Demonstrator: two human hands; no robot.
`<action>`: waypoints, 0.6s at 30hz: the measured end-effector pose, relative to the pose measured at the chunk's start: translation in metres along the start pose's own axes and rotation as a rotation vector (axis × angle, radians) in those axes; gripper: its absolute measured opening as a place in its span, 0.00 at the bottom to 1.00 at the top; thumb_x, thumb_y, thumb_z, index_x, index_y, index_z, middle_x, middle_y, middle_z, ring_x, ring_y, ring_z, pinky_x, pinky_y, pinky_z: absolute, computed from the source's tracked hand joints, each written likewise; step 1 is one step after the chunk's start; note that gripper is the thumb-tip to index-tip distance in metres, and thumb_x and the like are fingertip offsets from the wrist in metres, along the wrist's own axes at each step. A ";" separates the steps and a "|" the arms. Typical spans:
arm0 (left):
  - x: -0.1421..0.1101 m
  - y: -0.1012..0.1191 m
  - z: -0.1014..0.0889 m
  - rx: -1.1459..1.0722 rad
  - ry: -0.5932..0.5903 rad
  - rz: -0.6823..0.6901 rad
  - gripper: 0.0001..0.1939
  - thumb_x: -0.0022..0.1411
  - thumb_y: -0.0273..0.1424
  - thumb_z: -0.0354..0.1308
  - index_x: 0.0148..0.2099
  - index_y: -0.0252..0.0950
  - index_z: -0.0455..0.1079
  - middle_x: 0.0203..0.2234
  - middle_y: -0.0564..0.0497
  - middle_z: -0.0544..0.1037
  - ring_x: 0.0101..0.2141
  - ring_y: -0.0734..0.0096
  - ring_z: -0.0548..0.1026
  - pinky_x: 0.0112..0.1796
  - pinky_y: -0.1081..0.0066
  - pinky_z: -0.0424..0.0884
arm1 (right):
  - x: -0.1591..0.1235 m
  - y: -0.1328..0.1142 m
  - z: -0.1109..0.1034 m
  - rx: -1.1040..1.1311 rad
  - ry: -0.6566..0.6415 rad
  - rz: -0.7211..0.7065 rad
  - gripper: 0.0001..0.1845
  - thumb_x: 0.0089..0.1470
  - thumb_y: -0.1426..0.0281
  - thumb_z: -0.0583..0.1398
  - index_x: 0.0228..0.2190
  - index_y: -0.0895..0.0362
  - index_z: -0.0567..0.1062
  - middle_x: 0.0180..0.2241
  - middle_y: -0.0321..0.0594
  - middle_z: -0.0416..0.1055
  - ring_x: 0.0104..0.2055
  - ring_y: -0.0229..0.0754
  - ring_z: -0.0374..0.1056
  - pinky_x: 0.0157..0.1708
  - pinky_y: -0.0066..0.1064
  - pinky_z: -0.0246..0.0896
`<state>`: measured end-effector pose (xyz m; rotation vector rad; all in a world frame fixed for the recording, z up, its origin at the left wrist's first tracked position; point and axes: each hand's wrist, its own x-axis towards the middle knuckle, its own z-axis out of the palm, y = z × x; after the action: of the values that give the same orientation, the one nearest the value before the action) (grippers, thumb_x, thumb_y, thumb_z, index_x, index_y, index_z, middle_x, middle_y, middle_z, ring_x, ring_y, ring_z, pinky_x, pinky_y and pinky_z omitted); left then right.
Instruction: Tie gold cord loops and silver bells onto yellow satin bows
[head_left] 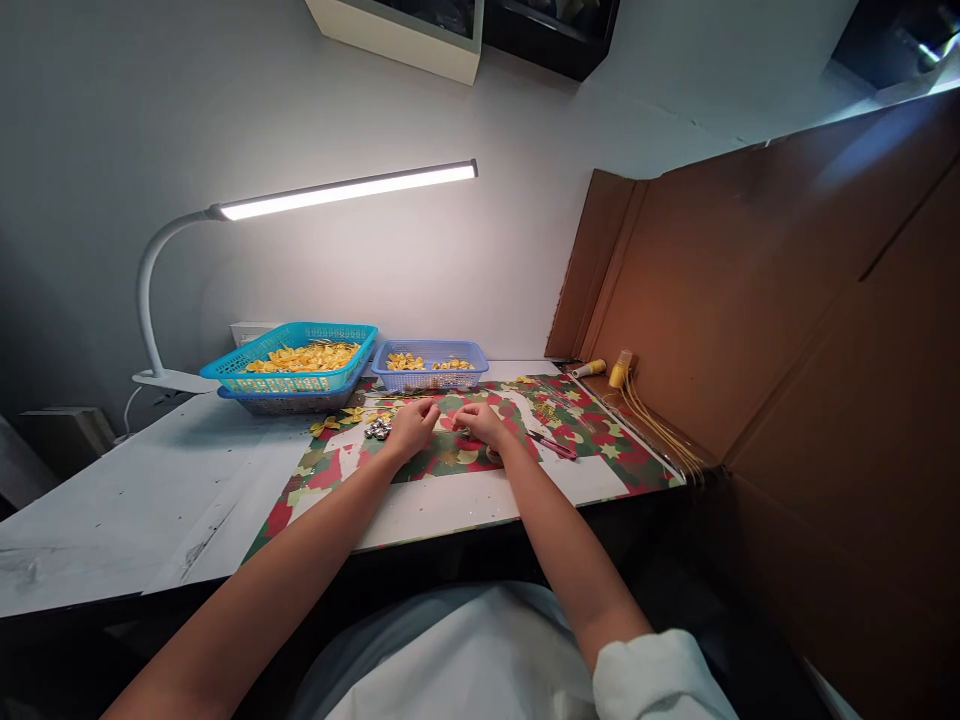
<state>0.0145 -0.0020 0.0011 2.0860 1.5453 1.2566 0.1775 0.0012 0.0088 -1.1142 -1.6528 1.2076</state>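
My left hand (414, 427) is over the patterned red and green sheet (442, 462), its thumb and fingers pinched together. Facing it, a short gap away, is my right hand (481, 424), also closed in a pinch. Whatever either hand grips is too small to make out. Right beside my left hand lies a small pile of shiny silver beads or bells (379, 429). Several yellow ribbon bows (325, 426) are scattered left of that. To the right of my right hand lies a slim tool with pinkish-red handles (556, 446).
A turquoise basket (217, 372) of yellow bows is stacked on another basket at the back left. Beside it stands a periwinkle basket (431, 381) with more yellow pieces. A lit lamp (349, 190) overhangs the table. Gold cords (667, 430) lie along the cardboard wall (750, 290).
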 end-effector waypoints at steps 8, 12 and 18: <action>0.001 -0.001 0.001 0.021 0.012 -0.016 0.14 0.56 0.32 0.45 0.20 0.39 0.47 0.14 0.58 0.54 0.20 0.72 0.55 0.24 0.69 0.47 | 0.000 0.001 0.000 0.016 -0.024 -0.025 0.07 0.37 0.68 0.56 0.15 0.57 0.66 0.19 0.32 0.64 0.18 0.29 0.49 0.18 0.24 0.43; 0.001 -0.001 0.001 0.016 0.017 -0.021 0.14 0.55 0.31 0.45 0.20 0.39 0.47 0.14 0.58 0.54 0.20 0.73 0.55 0.24 0.70 0.47 | 0.005 0.007 -0.001 0.026 -0.039 -0.042 0.07 0.37 0.68 0.56 0.15 0.58 0.66 0.20 0.32 0.65 0.19 0.29 0.50 0.18 0.24 0.45; 0.002 0.001 -0.001 0.014 0.031 -0.039 0.14 0.53 0.32 0.45 0.19 0.39 0.47 0.13 0.58 0.52 0.19 0.73 0.54 0.24 0.70 0.47 | 0.005 0.006 -0.001 -0.015 -0.028 -0.022 0.06 0.38 0.69 0.56 0.16 0.58 0.68 0.19 0.31 0.63 0.17 0.29 0.50 0.18 0.25 0.45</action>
<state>0.0146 -0.0006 0.0034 2.0434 1.6052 1.2742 0.1779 0.0071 0.0037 -1.0908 -1.6937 1.2037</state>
